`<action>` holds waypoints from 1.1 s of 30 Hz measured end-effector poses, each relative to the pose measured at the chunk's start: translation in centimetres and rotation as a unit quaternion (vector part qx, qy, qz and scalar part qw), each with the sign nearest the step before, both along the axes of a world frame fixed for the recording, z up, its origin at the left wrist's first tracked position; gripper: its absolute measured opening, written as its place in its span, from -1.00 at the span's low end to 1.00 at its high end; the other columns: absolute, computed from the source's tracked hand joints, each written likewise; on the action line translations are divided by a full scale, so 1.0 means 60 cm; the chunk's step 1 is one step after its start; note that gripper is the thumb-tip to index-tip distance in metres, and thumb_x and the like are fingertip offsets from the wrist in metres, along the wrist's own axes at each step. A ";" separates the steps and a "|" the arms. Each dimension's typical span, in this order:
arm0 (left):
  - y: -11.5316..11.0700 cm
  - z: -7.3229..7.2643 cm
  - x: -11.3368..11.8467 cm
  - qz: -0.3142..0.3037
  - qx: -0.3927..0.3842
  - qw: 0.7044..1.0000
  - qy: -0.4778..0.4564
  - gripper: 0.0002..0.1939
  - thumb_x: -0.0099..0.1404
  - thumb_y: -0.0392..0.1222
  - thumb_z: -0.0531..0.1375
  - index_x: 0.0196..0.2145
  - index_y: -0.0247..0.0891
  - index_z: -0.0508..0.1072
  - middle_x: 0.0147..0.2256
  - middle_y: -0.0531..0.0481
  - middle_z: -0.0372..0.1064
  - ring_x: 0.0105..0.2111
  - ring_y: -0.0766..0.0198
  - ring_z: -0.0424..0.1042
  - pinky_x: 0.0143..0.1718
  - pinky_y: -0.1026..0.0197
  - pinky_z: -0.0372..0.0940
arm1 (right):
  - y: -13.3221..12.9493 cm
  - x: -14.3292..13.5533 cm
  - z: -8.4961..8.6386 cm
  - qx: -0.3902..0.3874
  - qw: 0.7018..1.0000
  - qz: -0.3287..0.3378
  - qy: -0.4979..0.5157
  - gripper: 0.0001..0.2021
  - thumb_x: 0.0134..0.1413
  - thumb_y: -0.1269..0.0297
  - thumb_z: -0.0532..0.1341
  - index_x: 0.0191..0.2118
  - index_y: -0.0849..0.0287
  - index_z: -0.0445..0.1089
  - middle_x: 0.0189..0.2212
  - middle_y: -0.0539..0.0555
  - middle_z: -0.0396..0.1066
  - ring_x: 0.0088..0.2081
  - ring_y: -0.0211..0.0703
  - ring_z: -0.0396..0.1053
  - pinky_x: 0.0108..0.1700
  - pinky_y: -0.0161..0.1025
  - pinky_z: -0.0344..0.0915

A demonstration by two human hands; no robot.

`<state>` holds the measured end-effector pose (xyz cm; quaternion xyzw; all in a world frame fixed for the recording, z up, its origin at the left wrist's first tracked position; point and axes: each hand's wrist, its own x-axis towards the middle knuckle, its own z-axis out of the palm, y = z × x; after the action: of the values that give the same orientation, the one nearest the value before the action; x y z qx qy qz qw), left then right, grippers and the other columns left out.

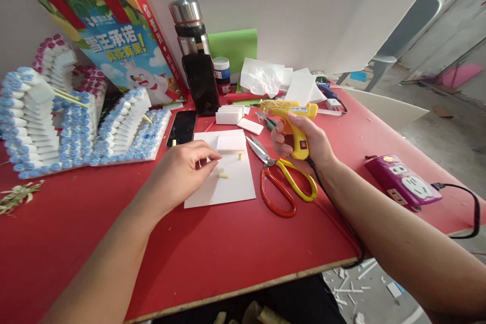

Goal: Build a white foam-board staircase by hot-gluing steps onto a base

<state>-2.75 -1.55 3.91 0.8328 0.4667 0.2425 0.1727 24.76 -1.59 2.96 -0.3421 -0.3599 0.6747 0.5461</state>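
Bare forearms (117,243) reach across a red table (208,258), where a printed bag (125,55) stands behind blue-and-white models (78,131) at left. Those models look largely assembled; the white sheet (237,185) in front of the person, by contrast, seems barely begun, most of its surface bare. Scissors (269,161) lie open just right of the sheet. Near them, the right hand (317,142) grips a yellow glue gun (288,110) by its handle, nozzle pointing left. The left hand (188,164) hangs over the sheet's left edge, fingers curled, thumb close to forefinger; whether they meet, or pinch something tiny, cannot be told. White tiles (230,115) stand beyond the sheet. One block (231,143) sits near its far edge (glued or loose, it is impossible to say). Smallest, two yellow bits (223,176) rest apart on the sheet, apparently unattached, suggesting plenty of assembly left.
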 end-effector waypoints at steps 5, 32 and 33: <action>-0.015 -0.021 0.002 -0.059 -0.039 0.995 0.063 -0.82 0.40 -0.20 0.18 -0.21 -0.18 0.60 -0.15 -0.01 0.50 -0.22 0.23 0.50 -0.22 0.21 0.32 | 0.001 0.001 -0.001 0.009 1.000 0.005 0.008 -0.72 0.15 0.07 0.26 -0.42 0.18 0.36 -0.54 -0.02 0.26 -0.63 -0.39 0.09 -0.56 -0.34 0.04; 0.022 -0.013 0.014 0.107 -0.143 0.937 -0.299 -0.74 0.19 -0.11 0.38 -0.18 -0.27 0.59 -0.42 -0.01 0.52 -0.41 0.25 0.52 -0.29 0.19 0.46 | 0.001 0.000 -0.003 -0.001 1.000 0.014 -0.016 -0.72 0.11 0.03 0.28 -0.33 0.18 0.43 -0.50 0.00 0.35 -0.64 -0.38 0.10 -0.57 -0.31 0.07; 0.022 -0.019 0.012 0.108 -0.159 0.930 -0.314 -0.75 0.18 -0.11 0.39 -0.21 -0.27 0.59 -0.43 -0.01 0.53 -0.40 0.24 0.54 -0.28 0.19 0.46 | 0.000 -0.001 -0.003 -0.003 1.000 0.020 -0.022 -0.71 0.12 0.01 0.27 -0.34 0.17 0.43 -0.50 0.00 0.36 -0.63 -0.37 0.10 -0.56 -0.30 0.08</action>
<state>-2.04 -0.24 2.74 0.6205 0.5081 0.4311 0.4135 24.69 -1.58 2.77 -0.3510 -0.3762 0.6794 0.5231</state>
